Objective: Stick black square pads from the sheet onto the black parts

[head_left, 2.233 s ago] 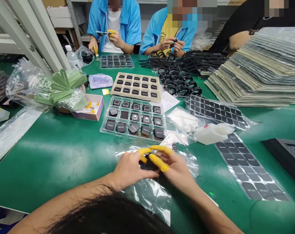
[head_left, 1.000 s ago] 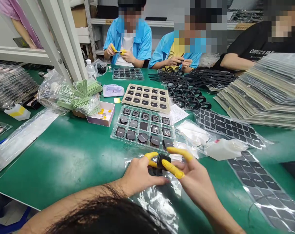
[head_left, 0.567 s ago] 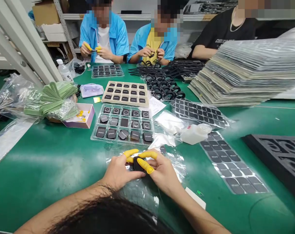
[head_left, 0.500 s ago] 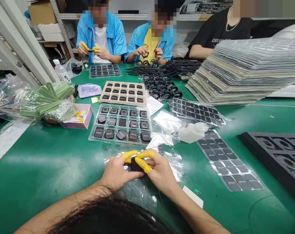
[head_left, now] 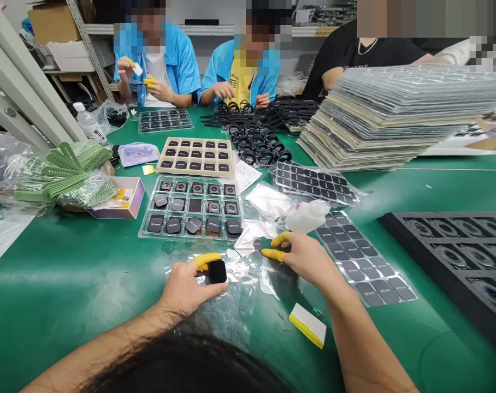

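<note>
My left hand, with yellow finger cots, pinches a black square watch case by its edges, dark glass face up. To its right, my right hand holds nothing I can see; its yellow-covered thumb and finger are apart. Those fingertips are beside a crumpled white wipe and a small dark sticker. Beneath and between the hands lies clear plastic film. Just beyond my left hand is a clear tray with watch cases and dark square stickers in its compartments.
A white plastic bottle and a sheet of dark stickers lie to the right, near a black foam tray. A tall stack of plastic trays stands behind. Green straps are at left. Co-workers sit across the table.
My right hand has let go of the watch case and moved right, towards the wipe. My left hand keeps the case, whose face now shows. The view has shifted slightly right.
</note>
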Available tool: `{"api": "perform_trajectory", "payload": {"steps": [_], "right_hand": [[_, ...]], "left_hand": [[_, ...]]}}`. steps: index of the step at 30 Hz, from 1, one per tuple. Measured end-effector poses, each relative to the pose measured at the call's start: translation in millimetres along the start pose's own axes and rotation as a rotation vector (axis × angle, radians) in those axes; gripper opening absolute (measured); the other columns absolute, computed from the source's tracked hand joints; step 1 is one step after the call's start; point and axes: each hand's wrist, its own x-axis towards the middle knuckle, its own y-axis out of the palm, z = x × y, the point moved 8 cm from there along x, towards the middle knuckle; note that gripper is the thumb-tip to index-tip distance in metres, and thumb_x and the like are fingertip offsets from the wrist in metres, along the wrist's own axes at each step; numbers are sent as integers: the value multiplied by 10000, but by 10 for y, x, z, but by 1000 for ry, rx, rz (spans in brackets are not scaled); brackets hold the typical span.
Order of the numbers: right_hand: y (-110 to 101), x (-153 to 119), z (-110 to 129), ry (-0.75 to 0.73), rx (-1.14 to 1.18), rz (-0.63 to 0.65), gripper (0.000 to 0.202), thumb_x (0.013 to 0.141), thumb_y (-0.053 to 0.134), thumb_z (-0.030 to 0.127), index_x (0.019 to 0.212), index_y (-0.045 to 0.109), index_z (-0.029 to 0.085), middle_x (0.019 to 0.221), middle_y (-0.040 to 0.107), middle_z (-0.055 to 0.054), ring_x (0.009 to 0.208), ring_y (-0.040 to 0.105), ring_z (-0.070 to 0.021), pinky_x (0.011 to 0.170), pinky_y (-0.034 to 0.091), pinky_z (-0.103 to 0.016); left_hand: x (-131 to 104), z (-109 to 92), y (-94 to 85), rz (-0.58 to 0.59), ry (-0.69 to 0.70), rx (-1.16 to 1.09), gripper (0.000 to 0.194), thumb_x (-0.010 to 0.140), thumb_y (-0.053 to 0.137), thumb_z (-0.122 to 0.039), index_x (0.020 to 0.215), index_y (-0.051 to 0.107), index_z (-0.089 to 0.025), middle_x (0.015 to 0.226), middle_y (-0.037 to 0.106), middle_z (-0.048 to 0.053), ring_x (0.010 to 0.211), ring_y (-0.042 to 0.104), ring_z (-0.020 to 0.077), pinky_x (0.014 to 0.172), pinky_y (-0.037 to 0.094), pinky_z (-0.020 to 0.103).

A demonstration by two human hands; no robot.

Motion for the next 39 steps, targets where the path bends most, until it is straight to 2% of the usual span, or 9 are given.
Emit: {"api": "perform_trajectory", "payload": {"steps": [4,6,11,14,20,25,32,35,39], "right_hand": [[265,1,358,-185,88,-67,399,934,943,546,1247,916,300,1170,808,-94,791,708,-237,675,580,-379],[425,-18,533,-246,133,-69,354,992,889,513,1284,909,315,1258,815,-96,853,739,-239,764,621,-393],[236,-35,531,-187,228,-201,299,1054,812,586,965,878,307,854,753,-39,712,640,-239,719,560,-399],[101,-156,654,-249,471,-173,317,1016,874,592,886,802,312,867,763,-39,761,694,-258,718,586,-401],[617,-568,1271,-513,407,98,121,1088,786,358,980,834,333,862,800,-40,733,734,-265,677,604,-403],[720,-574,1230,-546,274,58,139,1106,757,341,1060,889,350,939,830,-72,822,790,-291,737,642,-425],[674,-550,1174,-494,148,-17,244,1141,729,478,978,852,344,914,837,-80,807,787,-293,701,618,-415],[762,-594,1253,-548,141,66,279,1152,709,511,964,851,362,905,845,-75,809,790,-291,719,626,-422],[744,-488,1180,-510,20,2,249,1164,684,404,1042,879,309,971,855,-105,857,792,-281,767,634,-395]], "left_hand": [[-1,-16,-5,-12,4,2,499,757,1027,-317,1245,957,-240,1122,989,30,1048,965,318,1072,802,455],[0,-20,-2,-7,1,8,488,748,1039,-320,1225,959,-251,1127,989,27,1053,965,322,1078,800,461],[3,-32,-9,-8,5,10,480,741,1045,-314,1212,966,-264,1100,989,18,1028,964,316,1066,801,446],[7,-23,4,-6,19,7,505,739,1045,-316,1236,967,-267,1087,989,14,1020,961,313,1051,800,441],[2,-67,26,17,76,1,486,747,986,-245,1225,976,-332,1133,988,-21,1011,958,298,1014,788,399],[-36,-115,-19,5,27,29,390,803,985,-284,1166,970,-426,1059,981,-87,984,950,275,980,778,382],[-8,-22,-2,-38,21,95,441,721,1047,-299,1158,990,-292,992,982,-13,913,951,311,952,788,393],[-7,-18,8,-34,33,84,511,698,1039,-232,1204,986,-284,1043,987,-13,947,956,311,977,788,393],[-17,-35,9,-32,35,99,462,704,1044,-238,1162,987,-261,987,982,-10,901,948,309,965,794,406]]}}
